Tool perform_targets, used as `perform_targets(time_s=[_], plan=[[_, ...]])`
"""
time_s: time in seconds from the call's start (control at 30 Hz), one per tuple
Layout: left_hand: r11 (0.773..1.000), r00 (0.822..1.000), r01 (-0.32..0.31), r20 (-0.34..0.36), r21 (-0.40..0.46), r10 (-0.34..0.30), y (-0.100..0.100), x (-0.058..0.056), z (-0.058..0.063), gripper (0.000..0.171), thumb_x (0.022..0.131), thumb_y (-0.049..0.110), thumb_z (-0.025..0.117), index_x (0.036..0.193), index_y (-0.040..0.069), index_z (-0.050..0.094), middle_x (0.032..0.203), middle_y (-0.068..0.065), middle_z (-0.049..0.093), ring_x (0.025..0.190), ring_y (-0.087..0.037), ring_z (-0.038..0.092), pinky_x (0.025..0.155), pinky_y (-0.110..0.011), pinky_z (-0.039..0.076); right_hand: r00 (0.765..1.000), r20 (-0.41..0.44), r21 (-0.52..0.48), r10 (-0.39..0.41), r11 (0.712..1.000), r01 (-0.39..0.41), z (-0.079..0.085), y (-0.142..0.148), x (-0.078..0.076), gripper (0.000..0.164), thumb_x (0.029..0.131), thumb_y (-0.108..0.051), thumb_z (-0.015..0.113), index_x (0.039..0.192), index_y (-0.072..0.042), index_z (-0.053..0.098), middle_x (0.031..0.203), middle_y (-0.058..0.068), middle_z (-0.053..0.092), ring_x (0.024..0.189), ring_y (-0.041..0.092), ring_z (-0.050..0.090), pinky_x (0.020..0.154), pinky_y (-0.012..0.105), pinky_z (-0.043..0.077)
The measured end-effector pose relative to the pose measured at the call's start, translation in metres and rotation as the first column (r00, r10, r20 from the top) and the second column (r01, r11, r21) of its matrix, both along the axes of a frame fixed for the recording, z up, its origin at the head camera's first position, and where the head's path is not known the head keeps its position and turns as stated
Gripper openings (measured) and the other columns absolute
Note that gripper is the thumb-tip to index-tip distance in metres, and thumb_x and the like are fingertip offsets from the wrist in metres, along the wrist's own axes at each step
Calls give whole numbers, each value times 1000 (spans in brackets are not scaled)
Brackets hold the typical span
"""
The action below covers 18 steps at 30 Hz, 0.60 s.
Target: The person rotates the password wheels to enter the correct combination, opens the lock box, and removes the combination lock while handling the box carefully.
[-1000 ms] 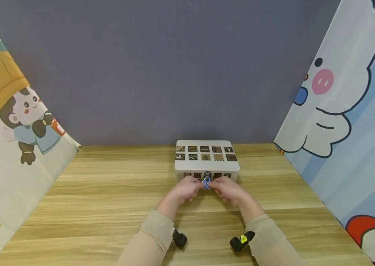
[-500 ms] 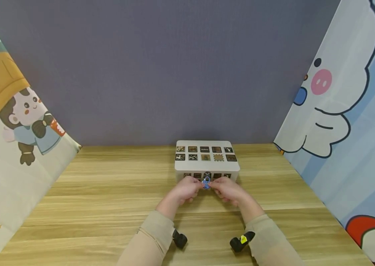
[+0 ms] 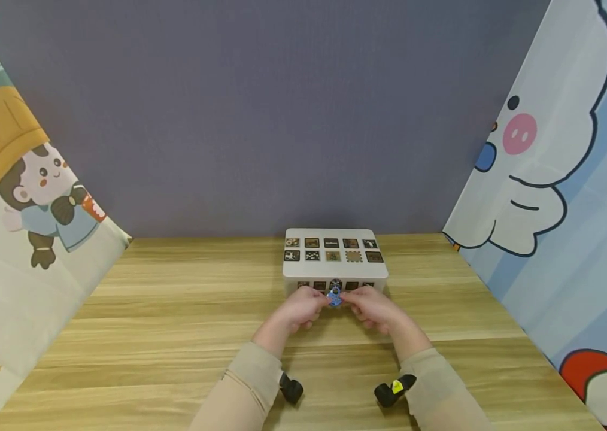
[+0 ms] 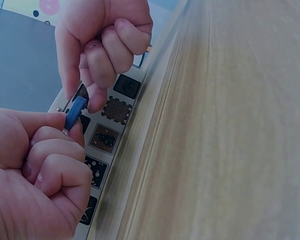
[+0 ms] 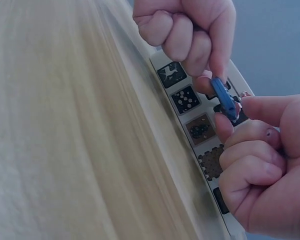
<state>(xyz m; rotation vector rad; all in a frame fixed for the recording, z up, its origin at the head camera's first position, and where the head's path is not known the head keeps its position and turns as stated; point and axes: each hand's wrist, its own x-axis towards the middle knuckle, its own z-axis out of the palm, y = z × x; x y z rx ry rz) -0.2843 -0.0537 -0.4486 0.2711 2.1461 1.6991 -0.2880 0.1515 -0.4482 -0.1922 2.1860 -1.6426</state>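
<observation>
A small blue padlock (image 3: 334, 296) hangs at the metal clasp on the front of a white box (image 3: 336, 268) printed with dark square pictures. My left hand (image 3: 303, 306) pinches one side of the padlock between thumb and forefinger, the other fingers curled in. From the opposite side, the thumb and forefinger of my right hand (image 3: 372, 306) pinch at the padlock's edge, where small dark parts stick out in the right wrist view. Both wrist views show the padlock (image 5: 224, 96) nearly edge-on, and fingertips cover part of it. The box lid is down.
The box stands on a wood-grain table (image 3: 185, 323) near its back edge, close to a grey panel (image 3: 260, 120). Cartoon-printed curtains (image 3: 578, 227) flank the table on both sides. A black wrist camera (image 3: 291, 389) sits under each sleeve.
My right hand has shifted slightly to the right, and the padlock has tilted a little between the fingers. The left hand and the box stay in place.
</observation>
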Motion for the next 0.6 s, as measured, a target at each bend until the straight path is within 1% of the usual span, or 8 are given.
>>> perform_targets(time_s=[0.13, 0.33, 0.43, 0.6], plan=[[1000, 1000, 0, -9, -3, 0, 0, 0, -1, 19, 93, 20, 55, 97, 5, 67, 50, 6, 35, 40, -8, 30, 38, -22, 30, 1000, 3, -12, -10, 1000, 10, 2, 5, 0, 42, 95, -38, 53, 104, 1, 65, 53, -6, 31, 41, 8, 22, 35, 21, 20], [1000, 1000, -2, -5, -5, 2, 0, 0, 0, 20, 93, 21, 55, 97, 6, 67, 50, 6, 35, 40, -7, 30, 38, -22, 30, 999, 22, -41, -37, 998, 38, 5, 11, -1, 48, 94, -38, 53, 109, 7, 59, 52, -6, 30, 41, 8, 20, 36, 22, 18], [1000, 1000, -5, 0, -4, 5, 0, 0, -1, 19, 93, 20, 55, 97, 6, 67, 50, 6, 35, 40, -7, 30, 38, -22, 30, 999, 28, -42, -46, 998, 47, 7, 14, -2, 49, 94, -38, 54, 111, 8, 58, 52, -5, 30, 41, 9, 20, 36, 22, 18], [1000, 1000, 5, 1, -9, -5, 0, -2, -2, 23, 93, 21, 55, 100, 2, 67, 50, 6, 33, 40, -8, 30, 38, -22, 31, 998, 22, -24, -51, 998, 51, 11, 19, -2, 52, 92, -41, 56, 112, 7, 58, 52, -4, 30, 41, 10, 20, 35, 23, 19]])
